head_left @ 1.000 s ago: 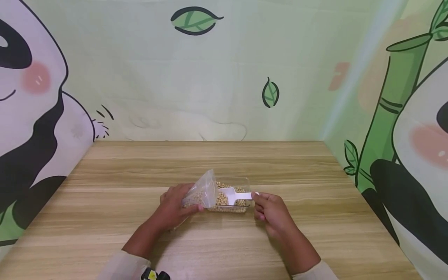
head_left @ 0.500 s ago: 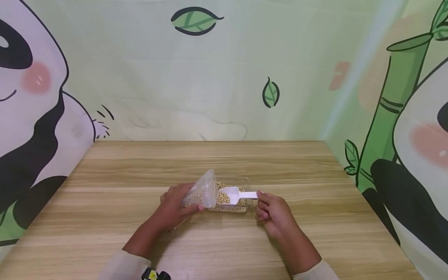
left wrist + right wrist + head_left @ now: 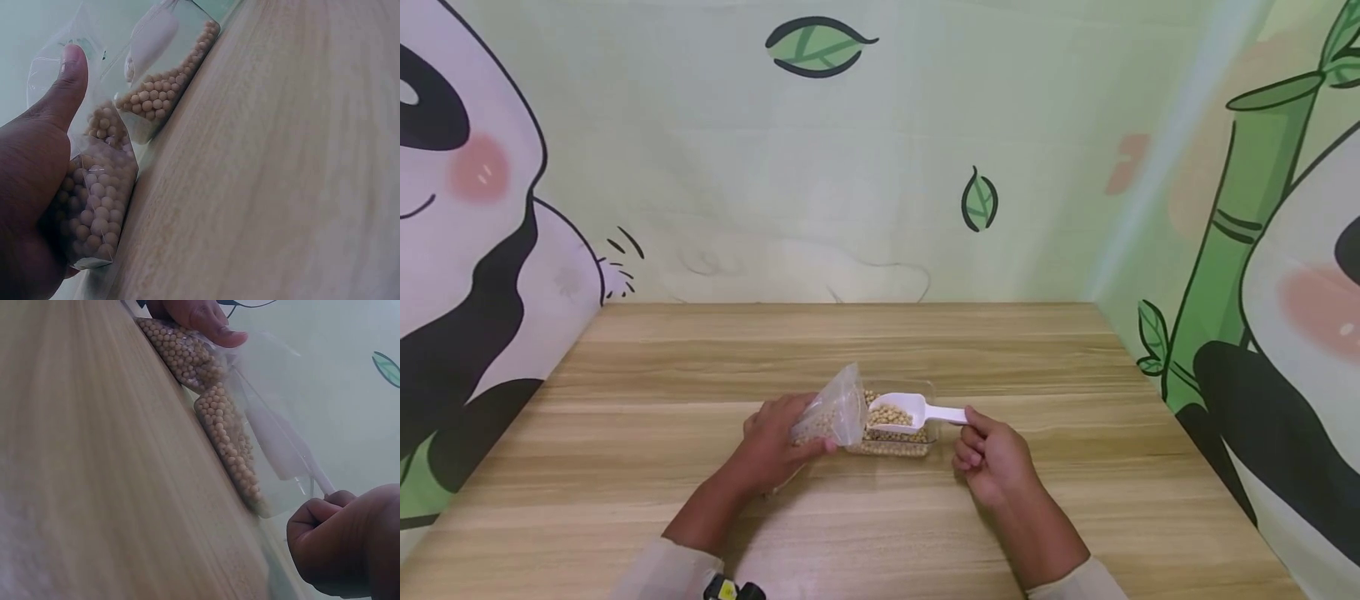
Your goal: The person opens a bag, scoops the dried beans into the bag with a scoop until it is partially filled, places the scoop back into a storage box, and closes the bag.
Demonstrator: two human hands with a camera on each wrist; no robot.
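Note:
My left hand (image 3: 771,446) grips a clear plastic bag (image 3: 833,407) of pale round beans, with the thumb along its near side. The bag's mouth leans toward a clear plastic box (image 3: 932,392) holding more of these beans. In my right hand (image 3: 996,458), a white scoop (image 3: 917,407) is pinched by the end of its handle. A heap of beans (image 3: 889,415) fills the scoop, which sits over the box near the bag's mouth. In the right wrist view the scoop (image 3: 275,447) shows inside the box's outline, above the beans (image 3: 228,440).
Box and bag rest on a wood-grain table (image 3: 850,333). Behind it stands a pale green backdrop (image 3: 715,167) with printed leaves and pandas. A small black device (image 3: 733,588) is near the left sleeve.
My right hand has drawn the scoop to the right and raised it from among the beans, and a fuller heap now shows in it. The left hand and bag have stayed put.

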